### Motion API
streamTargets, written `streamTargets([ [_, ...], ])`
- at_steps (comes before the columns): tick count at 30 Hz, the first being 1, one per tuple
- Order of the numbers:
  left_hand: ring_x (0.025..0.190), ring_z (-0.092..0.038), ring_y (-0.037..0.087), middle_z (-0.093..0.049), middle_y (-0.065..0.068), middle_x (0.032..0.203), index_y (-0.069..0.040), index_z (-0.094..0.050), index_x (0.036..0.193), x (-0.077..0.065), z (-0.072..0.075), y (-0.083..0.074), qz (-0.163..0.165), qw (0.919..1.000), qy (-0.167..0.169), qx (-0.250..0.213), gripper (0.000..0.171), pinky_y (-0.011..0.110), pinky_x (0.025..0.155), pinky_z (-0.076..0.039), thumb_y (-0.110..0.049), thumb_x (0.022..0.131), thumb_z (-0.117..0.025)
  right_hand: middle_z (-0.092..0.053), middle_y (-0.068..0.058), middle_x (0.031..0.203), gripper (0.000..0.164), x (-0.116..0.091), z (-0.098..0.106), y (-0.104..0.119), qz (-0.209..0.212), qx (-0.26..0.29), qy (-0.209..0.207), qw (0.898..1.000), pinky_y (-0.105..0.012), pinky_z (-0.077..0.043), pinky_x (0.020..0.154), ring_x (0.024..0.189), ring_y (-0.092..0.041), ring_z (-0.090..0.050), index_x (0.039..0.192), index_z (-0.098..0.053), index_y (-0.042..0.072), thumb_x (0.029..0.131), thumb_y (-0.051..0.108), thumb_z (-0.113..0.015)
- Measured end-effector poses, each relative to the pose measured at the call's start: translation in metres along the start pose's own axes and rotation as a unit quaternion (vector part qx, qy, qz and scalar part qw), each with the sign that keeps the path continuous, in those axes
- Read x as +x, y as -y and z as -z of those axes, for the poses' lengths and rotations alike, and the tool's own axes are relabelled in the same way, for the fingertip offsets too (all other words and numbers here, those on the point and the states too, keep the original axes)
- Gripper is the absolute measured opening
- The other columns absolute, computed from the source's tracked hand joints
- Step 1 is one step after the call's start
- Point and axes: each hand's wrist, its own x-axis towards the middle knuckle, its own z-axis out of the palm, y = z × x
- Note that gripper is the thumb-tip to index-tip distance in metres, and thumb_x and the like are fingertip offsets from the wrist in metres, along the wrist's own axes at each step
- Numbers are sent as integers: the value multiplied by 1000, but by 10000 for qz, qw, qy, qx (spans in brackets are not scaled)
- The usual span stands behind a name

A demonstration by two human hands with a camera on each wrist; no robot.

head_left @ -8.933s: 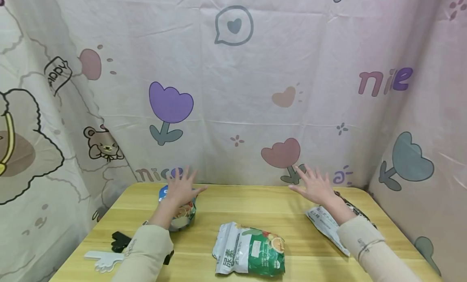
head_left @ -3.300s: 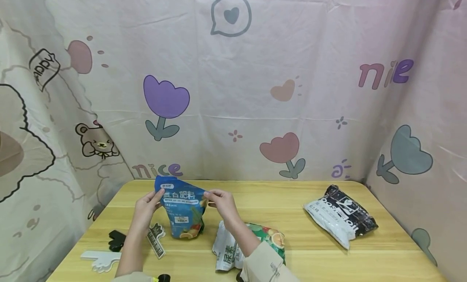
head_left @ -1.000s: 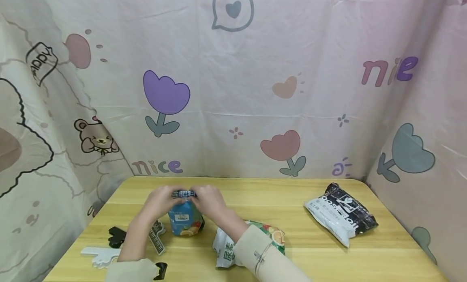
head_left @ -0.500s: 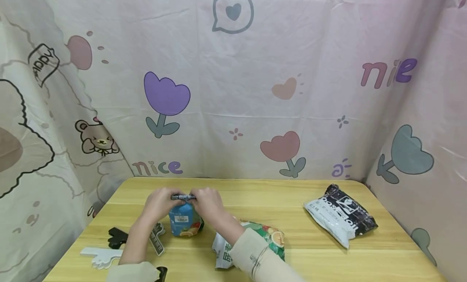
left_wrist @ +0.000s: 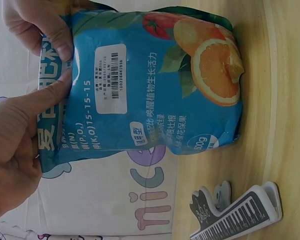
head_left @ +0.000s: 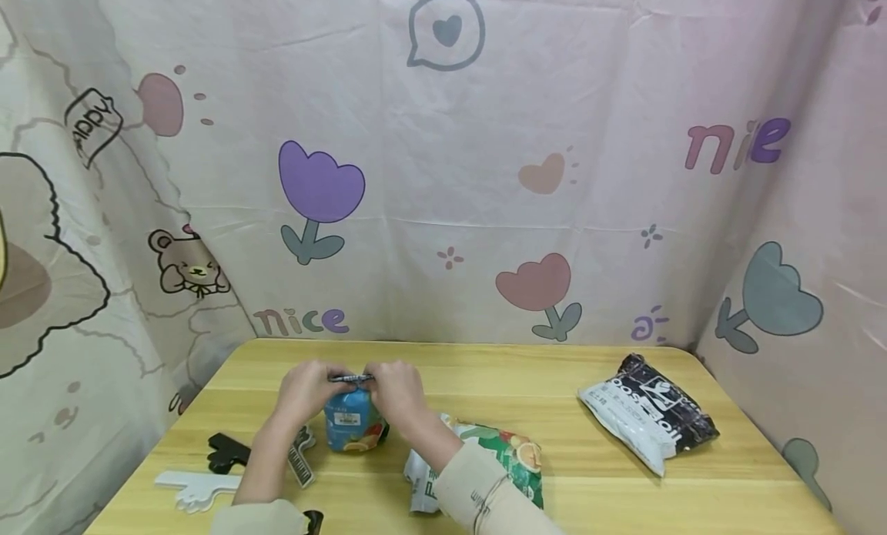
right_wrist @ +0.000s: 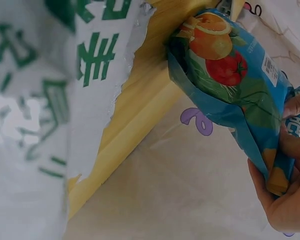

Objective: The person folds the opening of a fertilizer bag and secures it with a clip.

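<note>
A blue fertilizer bag [head_left: 349,431] stands upright on the table, printed with orange and tomato pictures and a white barcode label. Its top edge is folded over into a narrow band. My left hand [head_left: 308,389] pinches the left end of this fold between thumb and fingers, and my right hand [head_left: 398,392] pinches the right end. In the left wrist view the bag's front [left_wrist: 120,125] faces the camera. The right wrist view shows the bag's side [right_wrist: 230,95], with fingers and thumb curled at the rolled top.
A piano-key clip [head_left: 300,462], a black clip [head_left: 225,452] and a white hand-shaped clip [head_left: 197,490] lie at left. A green-and-white bag [head_left: 509,458] lies under my right forearm. A black-and-white bag [head_left: 651,416] lies at right; a printed curtain [head_left: 443,173] hangs behind.
Both hands, earlier spread open over the table, took the blue bag's top edge and stretched it flat. The top has since been folded down, shortening the bag; the hands sit closer together.
</note>
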Motion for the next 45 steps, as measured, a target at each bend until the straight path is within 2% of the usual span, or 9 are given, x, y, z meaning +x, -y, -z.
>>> streamTargets([
  [9,61,-60,13,-69,1,75,-15,-75,79,-4,-2,0,-62,9998,-182,-14,9,28,48,-41,-13,70,-78,-66,8,70,6,-1,-2,2,-25,-110,-126,9999,-14,-40,47,54,-6,-57,81,-72,16,80,22,-72],
  [16,51,-48,8,-69,1,73,-15,-75,81,-3,-2,-2,-97,9998,-191,6,10,26,42,-30,-15,71,-78,-66,7,68,10,-3,-2,-3,46,20,-316,9995,-12,-39,45,52,-5,-57,78,-72,16,76,25,-74],
  [21,52,-47,7,-69,1,75,-15,-75,83,-1,-3,-3,-79,9998,-159,26,11,25,42,-28,-17,72,-77,-67,6,69,10,-2,-1,-7,50,92,-346,9993,-12,-39,46,53,-5,-58,78,-72,16,76,25,-75],
  [26,57,-55,9,-69,-1,74,-16,-75,80,-3,-1,-3,-17,9999,-67,-84,8,27,45,-35,-16,72,-77,-66,7,68,11,-3,0,-6,137,118,-317,9993,-11,-39,45,52,-5,-57,78,-71,16,76,26,-74],
  [29,65,-60,12,-69,-1,77,-15,-75,82,-5,1,1,-96,9996,101,-250,8,31,52,-44,-17,75,-75,-66,7,68,10,-5,1,-5,185,122,-267,9994,-11,-39,44,53,-5,-58,79,-71,16,77,26,-74],
  [34,79,-63,15,-68,-2,85,-14,-73,89,-7,6,8,-153,9957,375,-829,11,35,69,-52,-22,82,-70,-66,6,69,10,-6,4,-6,168,158,-50,9997,-12,-40,46,54,-5,-58,81,-70,16,81,26,-70],
  [36,81,-63,16,-68,-2,87,-14,-73,91,-7,7,11,-207,9940,400,-992,12,35,70,-52,-23,83,-69,-66,6,69,13,-6,5,-7,170,153,53,9997,-13,-40,46,53,-5,-57,82,-70,16,84,28,-67],
  [42,80,-64,17,-69,-1,86,-13,-74,90,-8,6,14,-459,9956,117,-807,11,35,69,-52,-20,85,-67,-65,7,68,22,-7,6,-6,230,54,282,9993,-14,-38,44,49,-3,-52,87,-70,16,92,32,-55],
  [45,77,-64,17,-69,0,84,-12,-74,88,-7,4,13,-522,9964,-116,-657,10,37,69,-52,-18,83,-68,-63,6,64,23,-7,3,-5,179,-139,182,9996,-15,-36,42,46,-4,-50,87,-71,17,93,31,-54],
])
